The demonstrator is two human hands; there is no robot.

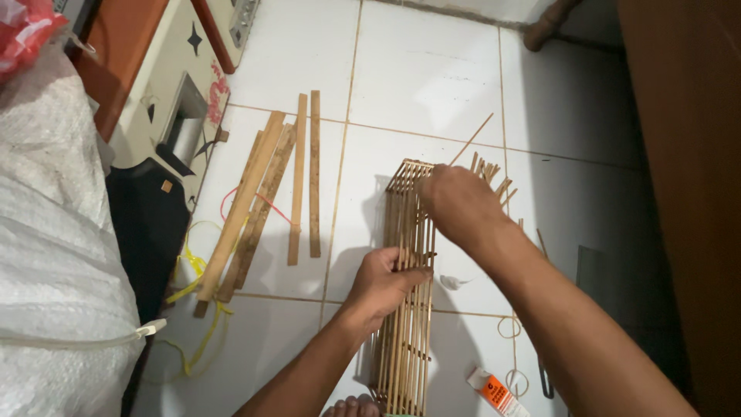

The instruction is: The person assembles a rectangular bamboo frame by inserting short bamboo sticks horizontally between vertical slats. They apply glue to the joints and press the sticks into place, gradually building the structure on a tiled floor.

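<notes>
Bamboo slat frame [405, 309] lies lengthwise on the white tiled floor [417, 85]; I see my left hand [382, 282] pinching its slats mid-length, and my right hand [455, 202] curled over the far end, fingers hidden so I cannot tell its grip. Loose bamboo strips [270, 201] lie left of the frame, thin sticks [490, 174] just behind the right hand, an orange-white glue tube [496, 392] near the frame's right side

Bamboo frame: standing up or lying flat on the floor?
Lying flat. The bamboo frame stretches lengthwise across the floor tiles; left hand grips its middle, right hand rests at its far end.
</notes>
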